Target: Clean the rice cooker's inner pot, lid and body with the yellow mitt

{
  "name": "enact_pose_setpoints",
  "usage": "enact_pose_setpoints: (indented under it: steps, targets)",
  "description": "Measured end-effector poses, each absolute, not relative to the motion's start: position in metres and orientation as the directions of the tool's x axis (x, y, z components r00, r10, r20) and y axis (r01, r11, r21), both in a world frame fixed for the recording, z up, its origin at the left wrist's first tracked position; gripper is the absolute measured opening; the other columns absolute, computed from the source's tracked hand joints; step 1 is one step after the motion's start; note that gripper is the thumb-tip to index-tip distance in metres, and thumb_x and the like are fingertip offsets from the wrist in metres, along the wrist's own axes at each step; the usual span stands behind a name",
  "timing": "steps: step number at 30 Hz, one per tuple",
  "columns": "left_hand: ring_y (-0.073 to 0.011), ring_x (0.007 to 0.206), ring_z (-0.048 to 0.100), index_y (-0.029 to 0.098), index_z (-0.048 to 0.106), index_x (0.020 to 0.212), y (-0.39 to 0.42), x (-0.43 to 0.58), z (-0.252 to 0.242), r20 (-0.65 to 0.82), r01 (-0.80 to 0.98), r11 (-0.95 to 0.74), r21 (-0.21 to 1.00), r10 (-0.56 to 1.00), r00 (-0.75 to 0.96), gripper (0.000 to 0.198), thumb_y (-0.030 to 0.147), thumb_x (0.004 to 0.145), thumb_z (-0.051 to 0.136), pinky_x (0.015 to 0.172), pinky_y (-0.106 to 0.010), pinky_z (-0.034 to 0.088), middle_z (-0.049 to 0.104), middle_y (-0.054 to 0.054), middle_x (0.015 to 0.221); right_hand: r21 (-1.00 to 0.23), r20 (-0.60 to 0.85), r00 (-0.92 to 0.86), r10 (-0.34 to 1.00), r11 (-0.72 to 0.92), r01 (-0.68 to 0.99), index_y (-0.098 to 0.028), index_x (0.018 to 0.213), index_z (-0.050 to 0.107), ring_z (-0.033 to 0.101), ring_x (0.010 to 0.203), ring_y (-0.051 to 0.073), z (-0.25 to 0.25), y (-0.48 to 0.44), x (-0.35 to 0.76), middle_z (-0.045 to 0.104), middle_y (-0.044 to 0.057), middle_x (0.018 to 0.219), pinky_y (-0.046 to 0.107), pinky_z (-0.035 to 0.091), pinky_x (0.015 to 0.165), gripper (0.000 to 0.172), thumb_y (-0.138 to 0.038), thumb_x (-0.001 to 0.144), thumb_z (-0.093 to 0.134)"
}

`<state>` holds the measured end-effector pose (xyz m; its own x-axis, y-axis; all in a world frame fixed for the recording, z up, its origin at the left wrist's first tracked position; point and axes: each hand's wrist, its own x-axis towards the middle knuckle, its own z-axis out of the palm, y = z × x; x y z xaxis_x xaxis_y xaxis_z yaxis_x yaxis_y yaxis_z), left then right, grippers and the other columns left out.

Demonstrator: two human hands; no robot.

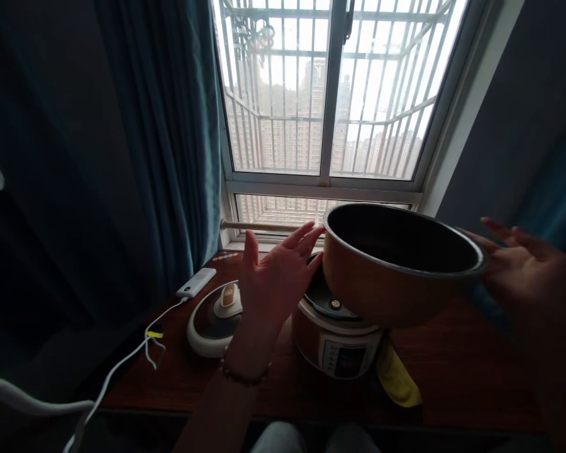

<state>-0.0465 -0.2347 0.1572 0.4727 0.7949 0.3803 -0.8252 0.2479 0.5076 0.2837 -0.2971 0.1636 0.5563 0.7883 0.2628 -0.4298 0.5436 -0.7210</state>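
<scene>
Indoors, wooden table beneath window

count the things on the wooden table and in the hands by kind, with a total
Copper-coloured metal inner pot, between the left hand and right hand: 1
Orange and white electric cooker base: 1
Round white cooker lid: 1
White rectangular power bank: 1
White cable: 1
Yellow cloth: 1
Total: 6

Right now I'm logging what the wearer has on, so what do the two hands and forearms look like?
Both are bare, no gloves or sleeves in view. The left hand has a thin beaded bracelet at the wrist. The right hand shows no jewellery; its wrist is too dark to tell.
</scene>
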Motion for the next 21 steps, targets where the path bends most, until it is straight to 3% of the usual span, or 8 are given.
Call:
enact_pose_setpoints:
  steps: [5,10,14,21]
  targets:
    - [-0.0306,0.129,0.036,0.0,0.031,0.136,-0.206,-0.067,0.143,0.363,-0.847,0.224,0.483,0.829,0.426,0.089,0.069,0.082,0.026,0.102,-0.045,0.034,0.048,-0.024,0.132,-0.719,0.157,0.55,0.82,0.477,-0.505,-0.008,0.109,0.047,0.063,0.097,0.027,0.167,-0.255,0.242,0.053,0.027,0.117,0.045,0.057,0.066,0.028,-0.018,0.085,0.035]
    - [-0.0293,0.128,0.038,-0.001,0.03,0.137,-0.182,-0.077,0.121,0.323,-0.858,0.26,0.443,0.846,0.423,0.087,0.067,0.082,0.029,0.096,-0.042,0.041,0.044,-0.024,0.135,-0.745,0.089,0.508,0.857,0.396,-0.537,-0.012,0.099,0.051,0.063,0.096,0.023,0.148,-0.227,0.238,0.059,0.019,0.109,0.035,0.058,0.066,0.023,-0.023,0.086,0.036]
    - [-0.0293,0.126,0.041,0.001,0.032,0.136,-0.169,-0.08,0.107,0.298,-0.857,0.302,0.416,0.846,0.443,0.085,0.067,0.082,0.03,0.092,-0.042,0.045,0.045,-0.023,0.135,-0.76,0.084,0.472,0.877,0.363,-0.539,-0.016,0.098,0.051,0.064,0.094,0.022,0.132,-0.215,0.242,0.061,0.015,0.105,0.037,0.058,0.069,0.021,-0.026,0.084,0.039]
    - [-0.0316,0.126,0.04,0.002,0.036,0.134,-0.16,-0.077,0.094,0.29,-0.852,0.336,0.402,0.836,0.466,0.082,0.066,0.082,0.032,0.092,-0.043,0.045,0.042,-0.024,0.136,-0.761,0.028,0.485,0.874,0.333,-0.556,-0.014,0.103,0.05,0.064,0.093,0.024,0.119,-0.212,0.25,0.06,0.018,0.106,0.04,0.058,0.067,0.026,-0.025,0.083,0.04]
